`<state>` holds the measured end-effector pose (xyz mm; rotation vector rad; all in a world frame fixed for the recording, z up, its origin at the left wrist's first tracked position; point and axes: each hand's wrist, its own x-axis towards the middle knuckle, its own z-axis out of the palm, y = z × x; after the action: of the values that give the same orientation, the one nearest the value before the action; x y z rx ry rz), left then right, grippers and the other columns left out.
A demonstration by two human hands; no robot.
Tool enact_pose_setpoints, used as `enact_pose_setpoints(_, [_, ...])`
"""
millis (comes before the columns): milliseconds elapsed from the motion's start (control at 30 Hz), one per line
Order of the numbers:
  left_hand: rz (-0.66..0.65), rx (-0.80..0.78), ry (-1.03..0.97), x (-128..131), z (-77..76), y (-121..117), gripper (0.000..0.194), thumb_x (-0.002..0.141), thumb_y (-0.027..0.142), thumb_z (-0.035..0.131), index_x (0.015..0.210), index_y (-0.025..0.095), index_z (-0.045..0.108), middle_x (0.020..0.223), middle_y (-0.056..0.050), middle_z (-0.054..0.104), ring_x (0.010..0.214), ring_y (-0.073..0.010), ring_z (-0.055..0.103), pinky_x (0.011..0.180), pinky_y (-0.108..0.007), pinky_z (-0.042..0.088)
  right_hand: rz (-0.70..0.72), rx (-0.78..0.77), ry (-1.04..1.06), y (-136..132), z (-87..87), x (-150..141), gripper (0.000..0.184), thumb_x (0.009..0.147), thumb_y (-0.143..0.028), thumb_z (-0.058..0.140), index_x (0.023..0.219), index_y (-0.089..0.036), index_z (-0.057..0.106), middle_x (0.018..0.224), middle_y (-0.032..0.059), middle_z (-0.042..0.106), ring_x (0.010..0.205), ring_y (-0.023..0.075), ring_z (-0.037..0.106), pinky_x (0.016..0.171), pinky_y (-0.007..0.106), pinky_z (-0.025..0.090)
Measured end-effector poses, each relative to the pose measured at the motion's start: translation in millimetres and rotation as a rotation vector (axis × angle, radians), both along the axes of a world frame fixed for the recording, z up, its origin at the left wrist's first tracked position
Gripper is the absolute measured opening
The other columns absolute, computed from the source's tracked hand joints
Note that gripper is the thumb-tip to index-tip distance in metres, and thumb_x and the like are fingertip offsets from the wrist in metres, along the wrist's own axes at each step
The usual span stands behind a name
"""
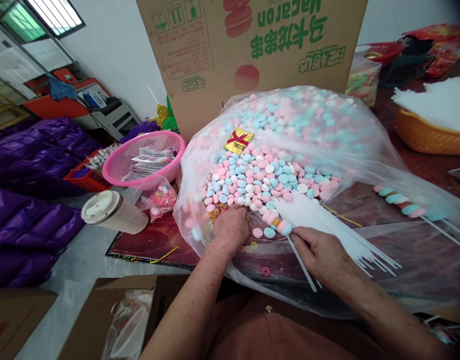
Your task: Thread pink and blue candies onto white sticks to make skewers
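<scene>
A large clear plastic bag (350, 125) lies open, full of pink, blue and white marshmallows (248, 180). Between thumb and fingers, my right hand (323, 255) grips a marshmallow skewer (277, 221); pink and blue pieces with an orange one between them sit at the top of its white stick. My left hand (232, 227) reaches down with curled fingers beside small orange and yellow gummy rings (213, 214); its fingertips are hidden. White sticks (312, 215) fan out beside the right hand. Finished-looking skewers (400, 201) lie at the right.
A printed cardboard box (207, 55) stands behind the bag. On the left are a pink basket (180, 152), a lidded cup (115, 212) and a small bag of candy (162, 200). An orange basket (421, 135) of white sticks stands at the right. A yellow twist-tie packet (239, 141) rests on the bag.
</scene>
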<state>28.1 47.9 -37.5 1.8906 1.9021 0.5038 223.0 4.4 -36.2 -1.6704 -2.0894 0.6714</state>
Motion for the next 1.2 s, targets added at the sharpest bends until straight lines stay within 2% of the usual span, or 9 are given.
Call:
enact_pose_setpoints(233, [0.069,0.074,-0.058,8.0,-8.2,-7.2,0.008,0.063,0.013,0.056,0.06,0.021,0.057,0.074,-0.005,0.061,0.074,-0.0229,0.056,0.072,-0.033,0.039,0.029,-0.049,-0.229,-5.7,-5.9,-0.8,0.024,0.084,-0.022,0.036,0.073,-0.019,0.057,0.071,0.0059,0.063,0.066,0.0182,0.056,0.056,0.027,0.029])
enact_pose_setpoints(400, [0.296,0.026,-0.412,0.1,-4.1,-6.6,0.014,0.063,0.02,0.06,0.075,0.02,0.065,0.069,-0.002,0.064,0.064,-0.0171,0.057,0.062,-0.027,0.042,0.04,-0.055,-0.288,-8.2,1.5,-6.1,0.022,0.084,-0.019,0.039,0.07,-0.019,0.056,0.068,0.0043,0.061,0.063,0.0161,0.054,0.053,0.027,0.024])
enact_pose_setpoints(567, [0.34,-0.034,-0.686,1.9,-2.0,-9.0,0.014,0.059,0.019,0.061,0.072,0.016,0.066,0.061,0.001,0.062,0.054,-0.0111,0.053,0.052,-0.021,0.042,0.067,-0.123,-0.357,-8.3,19.3,-20.2,0.024,0.085,-0.016,0.037,0.074,-0.018,0.058,0.071,0.0055,0.062,0.063,0.0162,0.055,0.052,0.027,0.022])
enact_pose_setpoints(667, [0.316,-0.003,-0.757,10.3,-1.6,-14.6,0.012,0.059,0.018,0.061,0.07,0.016,0.066,0.061,0.002,0.063,0.055,-0.0107,0.055,0.052,-0.02,0.043,0.068,-0.14,-0.384,-8.2,23.6,-26.7,0.023,0.084,-0.015,0.037,0.076,-0.017,0.059,0.071,0.0066,0.063,0.062,0.0169,0.055,0.051,0.027,0.022])
enact_pose_setpoints(767, [0.185,0.007,-0.787,10.4,4.6,-18.7,0.011,0.062,0.02,0.06,0.071,0.017,0.067,0.065,0.001,0.065,0.061,-0.0123,0.058,0.058,-0.022,0.046,0.02,-0.073,-0.309,-5.0,18.0,-28.2,0.023,0.083,-0.015,0.037,0.075,-0.016,0.058,0.07,0.007,0.063,0.061,0.0163,0.054,0.052,0.027,0.024])
enact_pose_setpoints(900, [0.124,0.092,-0.641,-3.9,14.0,-17.2,0.022,0.07,0.028,0.057,0.087,0.017,0.067,0.082,-0.004,0.068,0.077,-0.0173,0.061,0.071,-0.028,0.048,-0.026,0.045,0.02,0.8,3.0,-19.7,0.028,0.084,-0.026,0.036,0.066,-0.018,0.055,0.062,0.0024,0.058,0.057,0.0128,0.048,0.054,0.023,0.031])
enact_pose_setpoints(1067, [-0.051,-0.042,0.098,-0.6,6.3,-15.1,0.012,0.071,0.022,0.054,0.071,0.017,0.065,0.085,-0.009,0.065,0.076,-0.023,0.06,0.069,-0.035,0.046,-0.017,0.0,0.086,-3.3,-4.7,-1.2,0.031,0.083,-0.034,0.036,0.063,-0.019,0.054,0.056,0.0002,0.055,0.052,0.0125,0.045,0.051,0.022,0.03])
enact_pose_setpoints(1133, [-0.022,-0.076,0.105,2.6,1.4,-15.2,0.012,0.071,0.02,0.054,0.067,0.017,0.064,0.081,-0.008,0.065,0.074,-0.0219,0.06,0.067,-0.033,0.046,0.003,-0.03,0.032,-7.3,-3.8,3.2,0.03,0.084,-0.033,0.035,0.066,-0.02,0.056,0.059,0.0011,0.057,0.054,0.0134,0.047,0.052,0.023,0.03])
enact_pose_setpoints(1200, [0.095,-0.129,-0.17,0.6,-0.3,-15.3,0.01,0.071,0.022,0.056,0.069,0.017,0.063,0.069,-0.005,0.063,0.067,-0.0188,0.06,0.061,-0.029,0.046,0.034,-0.049,-0.029,-11.1,-1.9,3.4,0.03,0.084,-0.03,0.033,0.066,-0.02,0.055,0.059,0.0017,0.057,0.054,0.0138,0.047,0.053,0.024,0.029])
